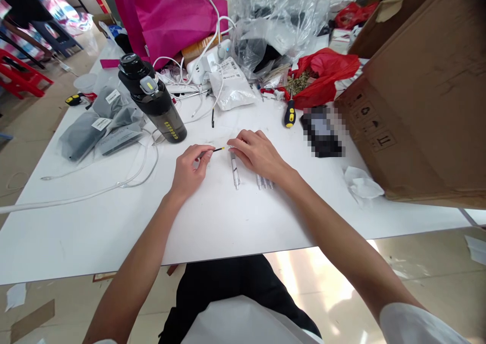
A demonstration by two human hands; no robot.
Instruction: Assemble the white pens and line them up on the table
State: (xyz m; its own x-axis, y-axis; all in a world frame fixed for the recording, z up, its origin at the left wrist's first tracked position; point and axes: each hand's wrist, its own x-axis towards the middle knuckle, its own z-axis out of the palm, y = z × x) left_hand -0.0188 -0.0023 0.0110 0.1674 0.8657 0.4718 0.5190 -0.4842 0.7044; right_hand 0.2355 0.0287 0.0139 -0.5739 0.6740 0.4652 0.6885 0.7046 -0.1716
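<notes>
My left hand point(189, 169) rests on the white table point(212, 227), its fingers pinched on a thin dark pen refill with a yellow tip point(214, 150) that points to the right. My right hand point(256, 152) lies just right of that tip, fingers curled down onto the top of a clear pen barrel point(235, 170) lying on the table. Two more clear pen parts point(263, 183) lie under my right wrist.
A dark water bottle point(156, 101) stands at the left with grey packets point(94, 131) and white cables point(94, 189). A screwdriver point(290, 114), red bag point(322, 78) and white pouch point(232, 88) lie behind. A large cardboard box point(425, 101) fills the right, crumpled tissue point(360, 184) beside it.
</notes>
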